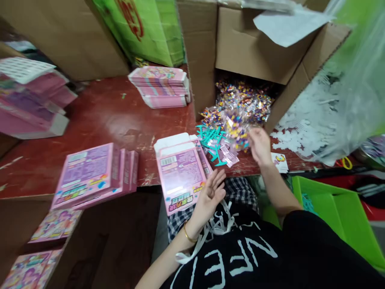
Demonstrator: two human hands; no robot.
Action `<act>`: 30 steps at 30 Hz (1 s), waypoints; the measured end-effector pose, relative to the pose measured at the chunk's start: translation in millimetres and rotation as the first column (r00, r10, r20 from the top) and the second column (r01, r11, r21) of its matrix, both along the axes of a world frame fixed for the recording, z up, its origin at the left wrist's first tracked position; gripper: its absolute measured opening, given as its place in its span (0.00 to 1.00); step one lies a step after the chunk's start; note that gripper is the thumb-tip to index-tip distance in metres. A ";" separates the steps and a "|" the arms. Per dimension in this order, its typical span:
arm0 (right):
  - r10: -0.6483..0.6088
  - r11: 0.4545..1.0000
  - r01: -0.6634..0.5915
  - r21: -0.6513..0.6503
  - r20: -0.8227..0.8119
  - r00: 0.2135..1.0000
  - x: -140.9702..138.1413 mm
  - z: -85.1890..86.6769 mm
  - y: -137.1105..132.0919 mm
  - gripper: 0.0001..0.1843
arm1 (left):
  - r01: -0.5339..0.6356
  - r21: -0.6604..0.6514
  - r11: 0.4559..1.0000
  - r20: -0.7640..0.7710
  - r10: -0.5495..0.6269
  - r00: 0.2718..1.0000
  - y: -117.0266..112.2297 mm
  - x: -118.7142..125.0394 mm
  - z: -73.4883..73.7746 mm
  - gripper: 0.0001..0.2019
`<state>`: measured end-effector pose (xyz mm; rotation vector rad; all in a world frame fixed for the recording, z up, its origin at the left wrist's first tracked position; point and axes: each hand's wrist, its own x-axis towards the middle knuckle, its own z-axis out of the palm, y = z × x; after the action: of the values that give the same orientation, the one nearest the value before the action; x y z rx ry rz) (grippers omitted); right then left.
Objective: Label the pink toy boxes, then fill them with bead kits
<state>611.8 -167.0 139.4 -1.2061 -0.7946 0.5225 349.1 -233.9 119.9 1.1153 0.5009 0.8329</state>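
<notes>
My right hand (260, 145) has its fingers closed on the edge of a clear plastic bag (237, 129) of small yellow, blue and purple pieces. Behind it, a heap of similar bags (245, 96) spills from an open cardboard box (204, 60). My left hand (211, 190) is empty, palm up with the fingers apart, beside a pink and purple flat carton (182, 176) whose white flap is raised. This carton lies over another at the table's front edge. Between the hands and the bag heap are turquoise plastic pieces (212, 138) and small pale purple packets (227, 155).
Pink boxes (87, 170) are stacked at the front left, above an open carton of boxes (54, 224). Folded cartons (162, 86) stand at the back. White pieces in a clear bag (309, 112) and a green bin (345, 216) are on the right.
</notes>
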 end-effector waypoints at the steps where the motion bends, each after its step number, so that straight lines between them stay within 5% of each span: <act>1: 0.049 0.995 -0.057 -0.084 -0.098 0.994 -18.7 -9.3 -33.3 0.21 | 0.001 -0.076 0.997 0.048 0.003 0.999 -1.6 10.3 -2.5 0.36; 4: 0.195 0.932 -0.261 -0.253 -0.259 0.946 -54.0 -38.6 -105.8 0.20 | -0.039 -0.272 0.962 0.040 0.052 0.998 -7.2 38.1 -3.1 0.33; 6: 0.234 0.897 -0.277 -0.345 -0.160 0.959 -39.4 -52.4 -127.5 0.22 | -0.032 -0.377 0.925 -0.018 0.027 0.999 -9.9 49.4 -2.7 0.27; 8: 0.081 0.905 -0.022 -0.426 0.121 0.989 5.9 -57.8 -133.8 0.24 | 0.028 -0.425 0.905 -0.067 -0.063 0.996 -11.3 53.1 -5.7 0.28; 9: -0.102 0.884 0.230 -0.407 0.312 0.944 34.8 -57.6 -134.3 0.25 | 0.070 -0.430 0.900 -0.086 -0.118 0.989 -11.6 52.4 -9.0 0.30; 11: -0.294 0.819 0.461 -0.342 0.441 0.848 91.9 -53.9 -135.7 0.24 | 0.143 -0.426 0.893 -0.113 -0.210 0.971 -11.4 47.3 -18.0 0.31; 15: -0.446 0.734 0.637 -0.236 0.540 0.714 160.6 -52.4 -155.9 0.19 | 0.178 -0.462 0.869 -0.133 -0.267 0.955 -8.9 31.9 -38.4 0.23; 18: -0.527 0.586 0.795 -0.157 0.671 0.521 172.2 -69.0 -185.8 0.21 | 0.150 -0.532 0.833 -0.141 -0.262 0.955 -5.7 23.9 -48.0 0.21; 21: -0.441 0.440 0.857 -0.267 0.767 0.466 166.6 -96.9 -216.2 0.26 | 0.150 -0.584 0.798 -0.153 -0.289 0.945 -2.4 23.8 -51.4 0.24; 25: -0.225 0.379 0.814 -0.441 0.809 0.543 152.5 -129.4 -236.4 0.33 | 0.163 -0.614 0.772 -0.169 -0.330 0.929 -1.1 33.7 -50.9 0.26; 30: -0.167 0.282 0.811 -0.513 0.806 0.568 154.5 -139.6 -233.9 0.37 | 0.160 -0.628 0.762 -0.206 -0.361 0.910 -1.7 41.5 -51.3 0.28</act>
<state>766.3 -400.9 -0.2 -2.6404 -0.5437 -0.1789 390.6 -235.6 68.6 0.6919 0.7914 0.1973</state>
